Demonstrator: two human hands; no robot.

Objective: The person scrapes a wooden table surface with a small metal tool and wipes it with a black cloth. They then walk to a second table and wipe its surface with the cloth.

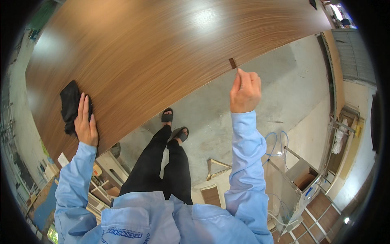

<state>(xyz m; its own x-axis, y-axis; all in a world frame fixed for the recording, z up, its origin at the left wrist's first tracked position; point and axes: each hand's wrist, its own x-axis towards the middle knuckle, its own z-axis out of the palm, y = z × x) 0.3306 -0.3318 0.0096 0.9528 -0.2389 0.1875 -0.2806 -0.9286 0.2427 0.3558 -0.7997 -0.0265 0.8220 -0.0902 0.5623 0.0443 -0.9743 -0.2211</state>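
Observation:
A large wood-grain panel (134,57) spreads in front of me, its near edge running diagonally up to the right. My left hand (86,126) lies with fingers stretched out on a crumpled black cloth (70,101) at the panel's left part. Over the panel's near edge, right of centre, my right hand (245,90) is closed in a pinch. A small dark brown strip (232,63) shows at its fingertips, against the panel; the grip itself is partly hidden by the fingers.
Grey concrete floor (211,105) lies below the panel. Blue hose (273,146) coils at the right, beside a metal-framed stand (300,171). Wooden offcuts (107,171) are piled at lower left. A triangular wooden frame piece (217,168) rests near my legs.

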